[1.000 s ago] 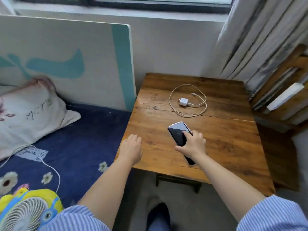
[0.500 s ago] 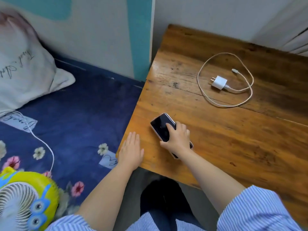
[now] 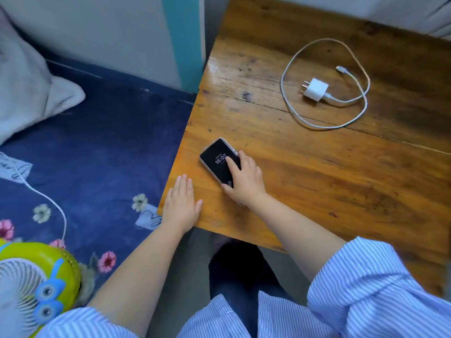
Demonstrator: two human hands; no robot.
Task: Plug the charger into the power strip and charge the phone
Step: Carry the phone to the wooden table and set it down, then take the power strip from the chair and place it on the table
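A black phone (image 3: 216, 160) lies flat near the left edge of the wooden table (image 3: 317, 172), its screen lit and showing 16:07. My right hand (image 3: 244, 181) rests on its near half, fingers wrapped over it. My left hand (image 3: 181, 203) lies flat and empty on the table's near left corner, fingers together. A white charger block (image 3: 316, 89) with its prongs pointing left sits at the far side, inside the loop of its white cable (image 3: 292, 111); the cable's loose plug end (image 3: 339, 68) lies just beyond the block. No power strip is in view.
Left of the table is a bed with a blue flowered sheet (image 3: 97, 152), a pale pillow (image 3: 26, 84) and a yellow-green fan (image 3: 31, 284) with a thin white cord (image 3: 52, 203). A white and teal board (image 3: 180, 37) stands behind the bed.
The view has tilted down and moved closer. My right hand has slid the phone left toward the table's edge, and the screen has lit up. My left hand stays on the corner.
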